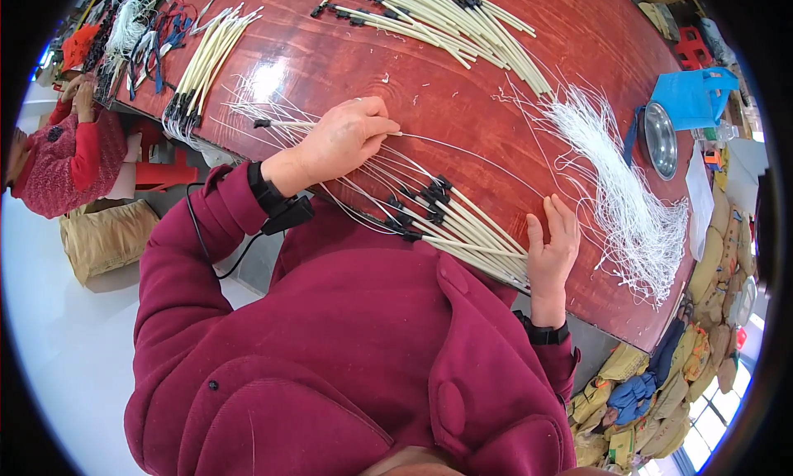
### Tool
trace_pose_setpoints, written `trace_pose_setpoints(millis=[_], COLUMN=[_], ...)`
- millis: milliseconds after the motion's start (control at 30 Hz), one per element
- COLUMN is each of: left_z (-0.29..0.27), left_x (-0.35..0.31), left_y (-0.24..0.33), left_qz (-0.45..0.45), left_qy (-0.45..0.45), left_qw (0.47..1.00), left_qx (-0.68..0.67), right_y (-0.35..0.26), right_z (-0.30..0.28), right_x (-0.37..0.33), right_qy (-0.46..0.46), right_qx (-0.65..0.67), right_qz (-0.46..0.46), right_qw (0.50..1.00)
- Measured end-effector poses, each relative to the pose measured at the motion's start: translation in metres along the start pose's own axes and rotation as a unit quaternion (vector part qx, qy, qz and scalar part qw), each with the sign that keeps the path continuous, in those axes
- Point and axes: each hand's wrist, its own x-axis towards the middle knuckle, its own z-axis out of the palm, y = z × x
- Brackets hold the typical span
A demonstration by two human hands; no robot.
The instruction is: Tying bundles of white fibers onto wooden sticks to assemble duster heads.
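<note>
My left hand (347,141) is closed around a pale thin stick (289,125) with a black end. From its fingers a white string (471,149) curves over to the fingertips of my right hand (555,249). The right hand has its thumb apart and its fingers stretched out; whether they touch the string I cannot tell. Between my hands, along the near table edge, lies a bundle of similar black-ended sticks (475,228) with white strings trailing left. Right of my right hand spreads a large heap of loose white strings (611,187).
The red table (462,104) bears more sticks (446,17) at the far side and another bundle (211,59) at left. A metal bowl (661,141) and a blue container (690,96) are at right. Another person (70,149) sits at left near a brown bag (107,236).
</note>
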Motion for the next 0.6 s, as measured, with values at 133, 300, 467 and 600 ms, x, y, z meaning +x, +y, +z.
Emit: trace_pose_setpoints(millis=[133, 300, 467, 600], left_z=[0.017, 0.071, 0.122, 0.102], left_x=[0.023, 0.082, 0.121, 0.111], left_y=[-0.004, 0.033, 0.084, 0.088], left_qz=[0.058, 0.156, 0.224, 0.183], left_qy=[-0.018, -0.127, -0.152, -0.175], left_qw=[0.998, 0.979, 0.96, 0.962], left_qx=[0.004, 0.035, 0.071, 0.1], right_y=[-0.001, -0.011, -0.016, 0.007], right_z=[-0.004, -0.004, 0.002, 0.003], right_x=[0.003, 0.014, 0.024, 0.023], right_qy=[-0.025, -0.095, -0.099, -0.053], right_qx=[-0.023, -0.005, 0.007, -0.012], right_qz=[-0.02, -0.062, -0.122, -0.134], right_qw=[0.999, 0.994, 0.988, 0.989])
